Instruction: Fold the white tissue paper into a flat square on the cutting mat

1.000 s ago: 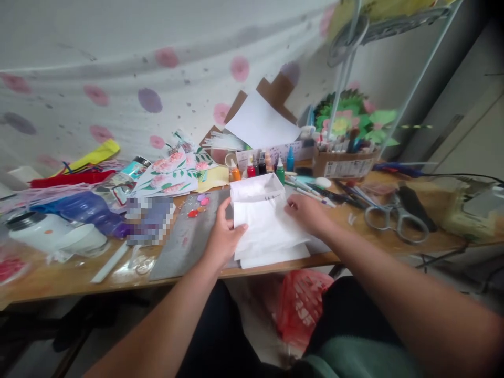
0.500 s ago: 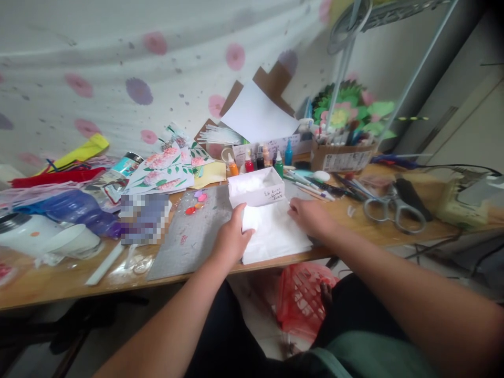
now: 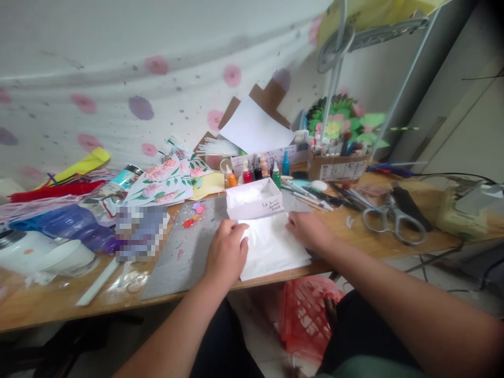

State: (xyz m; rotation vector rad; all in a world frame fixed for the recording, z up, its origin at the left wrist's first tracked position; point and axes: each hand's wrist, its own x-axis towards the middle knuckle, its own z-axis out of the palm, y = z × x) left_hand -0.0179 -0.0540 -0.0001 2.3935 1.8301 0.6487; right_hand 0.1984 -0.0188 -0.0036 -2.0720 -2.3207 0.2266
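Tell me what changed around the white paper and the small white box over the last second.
The small white box, which a second ago looked like a raised fold of the white paper, now stands upright beyond the flattened sheet. The left hand moved from the paper's left edge onto its top, pressing it flat. The right hand stays on the right edge. The scissors and paint bottles did not move.

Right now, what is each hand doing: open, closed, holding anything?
Left hand: fingers curled, pressing on the white paper, not gripping.
Right hand: open, resting on the paper's right edge.

Bare forearms, no sleeves; dark trousers, green hem.
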